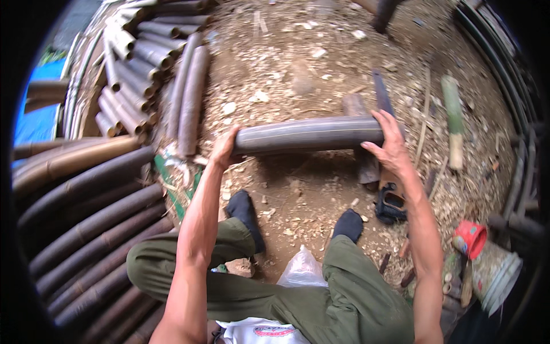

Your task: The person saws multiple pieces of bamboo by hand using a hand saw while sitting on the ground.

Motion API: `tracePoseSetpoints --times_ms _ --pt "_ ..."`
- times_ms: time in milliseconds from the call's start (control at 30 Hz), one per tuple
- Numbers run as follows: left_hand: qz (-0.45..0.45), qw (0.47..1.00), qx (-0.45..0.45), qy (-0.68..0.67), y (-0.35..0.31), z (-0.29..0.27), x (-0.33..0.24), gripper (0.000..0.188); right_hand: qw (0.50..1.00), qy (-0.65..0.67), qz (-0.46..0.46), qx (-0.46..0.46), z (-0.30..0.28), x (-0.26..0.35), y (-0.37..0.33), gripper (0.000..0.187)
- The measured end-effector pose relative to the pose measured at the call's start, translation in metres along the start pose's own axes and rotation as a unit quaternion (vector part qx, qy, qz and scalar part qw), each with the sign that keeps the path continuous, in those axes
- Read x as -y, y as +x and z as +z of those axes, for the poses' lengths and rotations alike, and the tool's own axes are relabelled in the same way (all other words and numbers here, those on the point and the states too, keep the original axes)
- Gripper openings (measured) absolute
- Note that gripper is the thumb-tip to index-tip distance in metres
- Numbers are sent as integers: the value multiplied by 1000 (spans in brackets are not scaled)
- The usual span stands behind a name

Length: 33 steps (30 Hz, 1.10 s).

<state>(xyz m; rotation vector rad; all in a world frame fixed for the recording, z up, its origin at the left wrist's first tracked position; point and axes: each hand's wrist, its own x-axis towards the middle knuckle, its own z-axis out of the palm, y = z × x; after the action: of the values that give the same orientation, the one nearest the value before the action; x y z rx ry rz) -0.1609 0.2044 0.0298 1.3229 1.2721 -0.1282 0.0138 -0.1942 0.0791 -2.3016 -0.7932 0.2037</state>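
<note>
You grip the dark tube near its two ends, with your left hand and right hand. The tube is beyond the plastic bag; the handsaw is beyond the bag, toward right.

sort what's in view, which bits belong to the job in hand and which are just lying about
Likely in the job: dark bamboo tube, gripped by left hand and right hand; perhaps the handsaw near the right hand.

Seemingly just lying about: green bamboo piece, translucent plastic bag, red tub.
</note>
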Motion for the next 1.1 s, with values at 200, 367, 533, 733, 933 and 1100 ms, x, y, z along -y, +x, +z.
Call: tracePoseSetpoints --times_ms 200,367,533,733,933,1100 --pt "27 998 -55 -21 21 -19 25 67 977 -60 121 -165 17 13 -102 67" --pt "72 994 -78 15 24 -8 23 79 967 -184 174 -30 36 -3 -218 64" --pt "82 994 -66 21 17 6 24 83 968 -210 122 56 33 -41 -224 77" --pt "101 988 -100 62 64 -33 34 81 931 -342 81 100 -21 -61 -232 81" --pt "102 991 -82 10 13 2 17 83 977 -117 129 -123 -84 -11 -268 66" --pt "96 995 -39 -6 7 17 16 82 949 -62 207 -230 -81 38 -285 52"
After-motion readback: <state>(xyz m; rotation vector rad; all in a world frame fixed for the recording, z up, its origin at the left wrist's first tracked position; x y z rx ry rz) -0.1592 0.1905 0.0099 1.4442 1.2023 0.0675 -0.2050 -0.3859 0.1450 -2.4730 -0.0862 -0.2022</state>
